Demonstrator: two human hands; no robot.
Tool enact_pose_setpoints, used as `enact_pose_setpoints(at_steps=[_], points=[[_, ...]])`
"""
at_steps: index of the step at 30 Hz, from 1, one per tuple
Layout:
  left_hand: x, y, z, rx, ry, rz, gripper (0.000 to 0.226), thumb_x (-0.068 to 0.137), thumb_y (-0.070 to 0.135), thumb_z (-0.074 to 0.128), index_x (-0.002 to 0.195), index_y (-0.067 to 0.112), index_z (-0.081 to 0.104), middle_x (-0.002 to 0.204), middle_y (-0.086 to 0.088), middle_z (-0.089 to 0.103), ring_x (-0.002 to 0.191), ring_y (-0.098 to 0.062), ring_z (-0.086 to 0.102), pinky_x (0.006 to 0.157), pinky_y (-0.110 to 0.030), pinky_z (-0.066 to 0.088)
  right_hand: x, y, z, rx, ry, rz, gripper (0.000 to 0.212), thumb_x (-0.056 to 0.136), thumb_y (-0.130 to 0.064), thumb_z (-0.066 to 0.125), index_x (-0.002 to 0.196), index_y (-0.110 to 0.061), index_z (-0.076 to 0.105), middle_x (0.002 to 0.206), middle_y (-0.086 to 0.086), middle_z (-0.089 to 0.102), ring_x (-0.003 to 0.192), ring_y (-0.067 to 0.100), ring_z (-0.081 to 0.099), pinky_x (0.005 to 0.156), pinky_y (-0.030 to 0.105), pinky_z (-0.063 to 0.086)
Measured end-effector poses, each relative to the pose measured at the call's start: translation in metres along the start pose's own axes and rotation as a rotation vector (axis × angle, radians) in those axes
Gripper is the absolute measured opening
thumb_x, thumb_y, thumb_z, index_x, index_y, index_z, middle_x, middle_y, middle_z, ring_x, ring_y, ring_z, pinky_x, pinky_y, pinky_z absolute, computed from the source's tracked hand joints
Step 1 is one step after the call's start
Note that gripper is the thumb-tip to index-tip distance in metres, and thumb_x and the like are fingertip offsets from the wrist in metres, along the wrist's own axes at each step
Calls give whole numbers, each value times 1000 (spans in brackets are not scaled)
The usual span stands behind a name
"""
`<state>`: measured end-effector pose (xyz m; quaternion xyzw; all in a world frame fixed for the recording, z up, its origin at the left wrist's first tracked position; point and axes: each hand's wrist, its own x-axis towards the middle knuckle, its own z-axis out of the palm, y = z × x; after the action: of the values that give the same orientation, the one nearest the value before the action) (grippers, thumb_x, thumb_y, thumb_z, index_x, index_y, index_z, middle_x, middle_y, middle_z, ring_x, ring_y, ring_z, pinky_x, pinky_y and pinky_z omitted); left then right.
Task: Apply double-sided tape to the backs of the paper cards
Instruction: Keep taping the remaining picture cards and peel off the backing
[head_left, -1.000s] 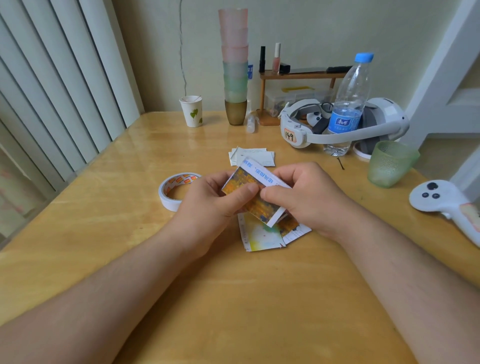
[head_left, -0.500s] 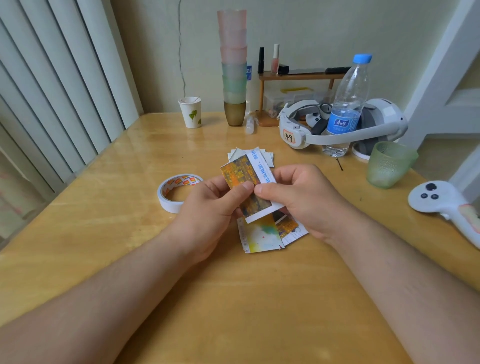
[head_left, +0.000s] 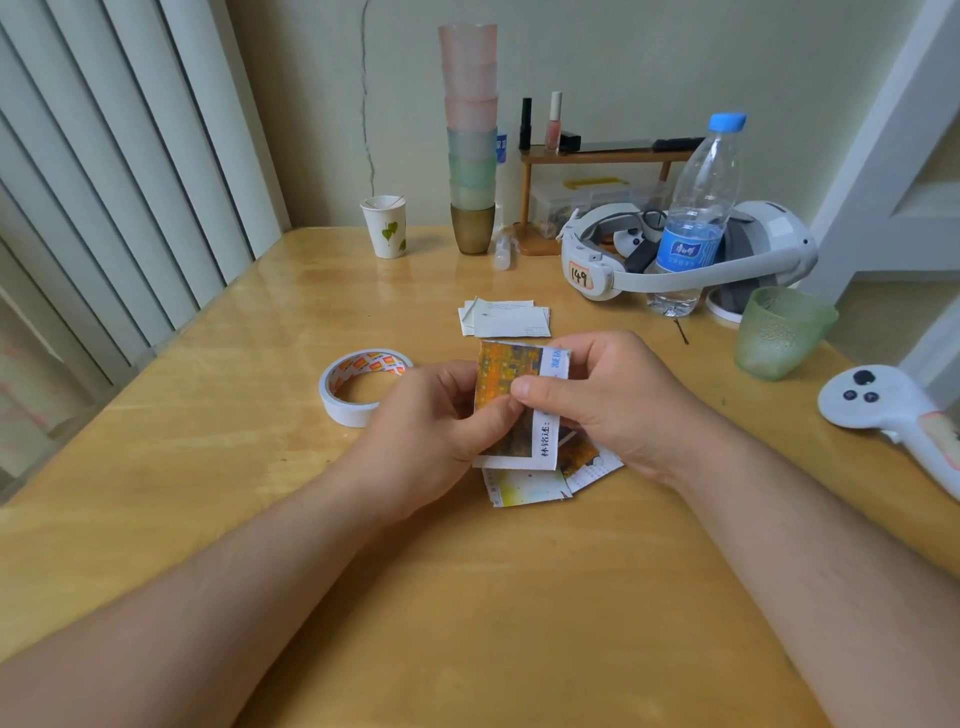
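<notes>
Card (head_left: 511, 382) pinched by both hands, thumbs hiding its middle.

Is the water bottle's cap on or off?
On. The blue cap sits atop the upright water bottle.

Glossy wood table (head_left: 218, 467), paper cards (head_left: 511, 382).

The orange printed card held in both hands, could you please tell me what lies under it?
Under the orange printed card, colourful paper cards lie overlapped on the wooden table; the hands cover their upper parts, so their number is unclear.
</notes>
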<state>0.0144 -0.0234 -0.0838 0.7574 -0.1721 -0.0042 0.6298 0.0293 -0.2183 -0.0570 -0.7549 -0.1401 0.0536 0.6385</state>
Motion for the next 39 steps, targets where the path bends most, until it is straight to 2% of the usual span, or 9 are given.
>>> enact_pose_setpoints(at_steps=[4,8,12,16,23,26,29,33,39], points=[[0,-1,2,-21,18,-10,16,100,27,69,104,14,79,104,-12,80,107,-44,71,96,-64,55,0,1,1,-29,11,-25,6,93,-9,75,97,-9,79,94,11,80,92,32,77,87,54,62],[0,0,5,-76,61,-40,21,100,30,70,106,12,79,105,-12,80,101,-27,75,99,-60,55,2,2,5,16,46,-50,9,95,-9,72,98,-13,79,96,8,80,94,29,77,90,56,61],[1,2,8,-270,49,-96,21,98,20,68,113,8,77,112,-12,79,110,-31,75,105,-51,55,3,4,7,116,78,-36,9,95,-8,73,99,-13,79,99,10,80,96,30,77,93,55,60],[1,3,9,-377,34,-106,23,93,20,69,112,8,75,112,-15,79,106,-30,76,97,-44,58,3,3,10,159,113,-46,9,92,-5,76,93,-13,78,89,9,80,85,24,78,77,40,62],[2,3,-6,7,38,-30,10,101,17,70,105,14,78,98,-12,80,89,-30,76,85,-44,60,0,1,3,-45,33,-55,14,91,-4,77,102,-13,79,93,6,81,89,24,78,82,45,64],[1,4,-15,356,44,42,8,99,23,72,95,28,76,82,1,76,70,-16,66,66,-30,54,-4,0,0,-311,16,-59,9,91,-19,78,95,-26,81,86,-3,80,84,22,76,79,50,63],[1,7,-18,514,49,76,8,95,24,74,92,31,74,76,5,73,66,-9,61,60,-22,46,-5,-1,1,-518,10,-86,6,90,-32,75,91,-34,80,77,5,73,79,33,66,69,49,58],[0,6,-19,501,28,85,10,94,24,76,96,32,72,80,6,74,75,-16,67,67,-35,55,-5,-2,3,-544,17,-103,6,88,-29,73,86,-29,79,77,7,72,77,34,62,66,47,56],[-1,9,-15,306,98,109,56,93,22,79,131,44,45,86,1,73,73,-32,67,63,-41,54,-1,1,3,-392,64,-118,6,90,-20,73,87,-17,77,85,12,74,85,39,67,71,54,59]])
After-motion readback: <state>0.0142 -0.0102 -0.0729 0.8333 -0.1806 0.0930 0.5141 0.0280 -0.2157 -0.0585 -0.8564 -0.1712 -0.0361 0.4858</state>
